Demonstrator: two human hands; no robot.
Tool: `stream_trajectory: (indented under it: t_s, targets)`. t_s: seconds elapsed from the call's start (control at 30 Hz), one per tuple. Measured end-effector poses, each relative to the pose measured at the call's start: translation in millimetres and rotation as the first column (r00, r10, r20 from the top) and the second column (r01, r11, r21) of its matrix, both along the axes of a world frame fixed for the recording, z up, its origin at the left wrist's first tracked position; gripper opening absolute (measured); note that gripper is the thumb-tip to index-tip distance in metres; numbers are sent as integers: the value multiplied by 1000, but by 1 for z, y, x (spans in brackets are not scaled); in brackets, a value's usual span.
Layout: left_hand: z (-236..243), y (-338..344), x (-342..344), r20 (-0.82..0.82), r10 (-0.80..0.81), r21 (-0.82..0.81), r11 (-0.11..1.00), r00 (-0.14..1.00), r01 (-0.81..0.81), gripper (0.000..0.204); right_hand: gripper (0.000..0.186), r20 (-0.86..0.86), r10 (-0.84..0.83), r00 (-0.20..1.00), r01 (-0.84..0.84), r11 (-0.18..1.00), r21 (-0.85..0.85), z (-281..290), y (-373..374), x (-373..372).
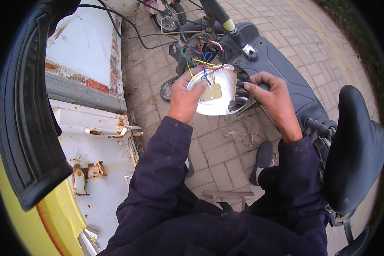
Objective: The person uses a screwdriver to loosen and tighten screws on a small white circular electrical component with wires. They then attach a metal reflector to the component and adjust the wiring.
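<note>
Left hand (pixel 186 96) is partly closing, pinching the left rim of a white round housing (pixel 219 106), its thumb lying on the face beside a beige plate (pixel 211 92). Right hand (pixel 272 94) is also partly closing, thumb and fingers gripping the black ribbed part (pixel 242 87) on the housing's right edge; something green (pixel 264 87) is showing under its curled fingers, mostly covered, can't tell what. The housing is sitting between both hands, held up above the brick paving (pixel 217 147), tilting its face up toward the camera. Yellow, blue, red and green wires (pixel 206 57) are running from its upper side into a dark tangle near the handlebar post (pixel 219 16). Grey scooter body (pixel 277 64) is stretching along the right, black seat (pixel 350 149) standing farther down that side. Thin loose wires (pixel 243 132) are lying on the paving below the housing, near a dark shoe (pixel 264 155). White rusty door (pixel 102 158) is filling the left, behind a black padded piece (pixel 27 106).
</note>
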State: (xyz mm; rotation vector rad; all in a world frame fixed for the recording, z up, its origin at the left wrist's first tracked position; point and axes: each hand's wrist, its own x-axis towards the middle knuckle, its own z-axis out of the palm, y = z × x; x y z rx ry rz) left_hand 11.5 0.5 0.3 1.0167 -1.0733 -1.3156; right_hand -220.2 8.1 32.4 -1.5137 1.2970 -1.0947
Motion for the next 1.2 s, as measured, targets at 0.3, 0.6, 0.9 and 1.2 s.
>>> stream_trajectory:
  t_s: [0.3, 0.6, 0.9, 1.2]
  targets:
    - [0, 0, -1, 29, 29, -11, 1000, 999, -28, 41, 12, 216, 186, 958, -228, 956, 186, 9, -3, -10]
    - [-5, -4, 3, 37, 64, 47, 997, 997, -66, 37, 20, 421, 258, 870, -400, 868, 296, 17, -1, -22]
    - [-2, 0, -1, 48, 69, 8, 998, 996, -70, 32, 23, 183, 90, 979, -140, 949, 283, 8, -6, -18]
    - [-2, 2, -3, 77, 30, -4, 1000, 997, -30, 36, 18, 205, 91, 975, -148, 948, 281, -1, -13, -21]
